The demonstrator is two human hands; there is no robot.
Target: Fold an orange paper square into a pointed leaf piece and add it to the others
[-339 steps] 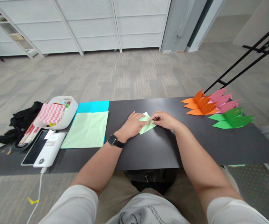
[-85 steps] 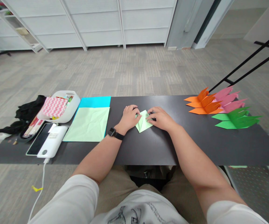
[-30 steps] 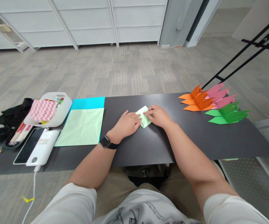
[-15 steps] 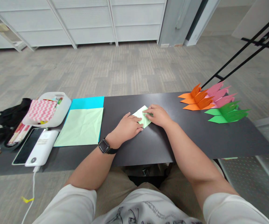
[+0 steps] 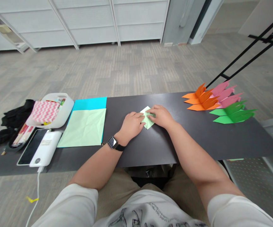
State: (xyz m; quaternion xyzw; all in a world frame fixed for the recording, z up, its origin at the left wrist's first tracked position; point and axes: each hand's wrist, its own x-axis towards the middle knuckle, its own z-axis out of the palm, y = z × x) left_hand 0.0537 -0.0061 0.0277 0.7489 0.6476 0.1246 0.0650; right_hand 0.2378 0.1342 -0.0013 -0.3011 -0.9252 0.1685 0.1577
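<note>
A small pale green folded paper (image 5: pixel 147 122), diamond-shaped, lies on the dark table between my hands. My left hand (image 5: pixel 133 124), with a black watch on its wrist, grips the paper's left edge; its fingers are bent and close together. From the right, my right hand (image 5: pixel 160 116) has its fingertips pinched down on the upper right part of the paper. My fingers cover part of both sides. To the left, a larger light green sheet (image 5: pixel 83 127) lies on a blue sheet (image 5: pixel 91 103).
Orange (image 5: pixel 201 98), pink (image 5: pixel 227 94) and green (image 5: pixel 233 112) folded paper flowers stand at the table's right. At the left are a white basket (image 5: pixel 66 110), a phone (image 5: pixel 33 146), a white power bank (image 5: pixel 45 149) with a cable, and black cloth (image 5: pixel 18 116).
My left hand has shifted slightly right and drawn its fingers in around the paper's left edge, uncovering its lower corner. My right hand stays almost in place. The view has shifted slightly.
</note>
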